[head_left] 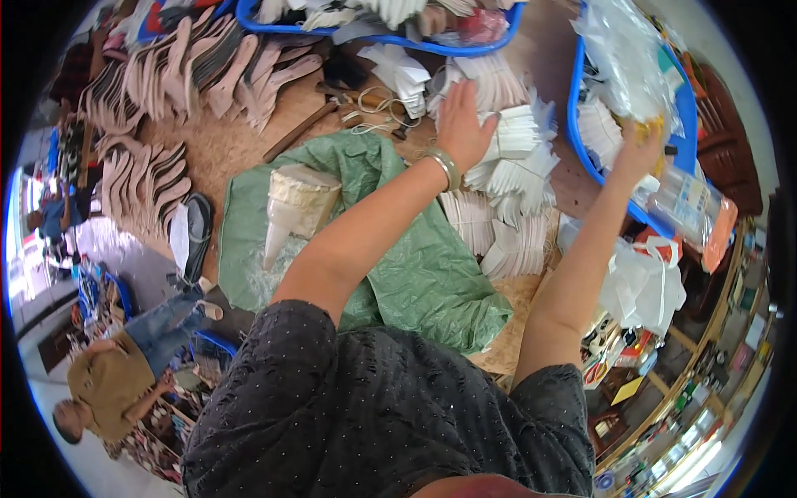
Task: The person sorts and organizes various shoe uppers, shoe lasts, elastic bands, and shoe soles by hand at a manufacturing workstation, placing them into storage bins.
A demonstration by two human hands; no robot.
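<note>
My left hand [465, 129], with a bangle on the wrist, lies with fingers stretched and thumb apart over stacks of thin white cut pieces [510, 137]. More bundles of pale pieces [473, 222] lie below it. My right hand [638, 151] reaches to the blue basket [573, 104] on the right. Its fingers are closed at the lower end of a clear plastic bag [627, 62], beside something yellow; the fingertips are partly hidden. Under my left forearm a green woven plastic sheet [432, 274] covers part of the table, bearing a whitish block [309, 195] and a pale cone-tipped piece [282, 228].
Rows of beige sole-shaped pieces [187, 70] and a dark shoe sole [198, 236] lie left. A wooden-handled tool [300, 131] rests near string [378, 108]. Another blue basket [382, 40] stands at the back. White bags [643, 282] crowd the right. One person [112, 382] is at left.
</note>
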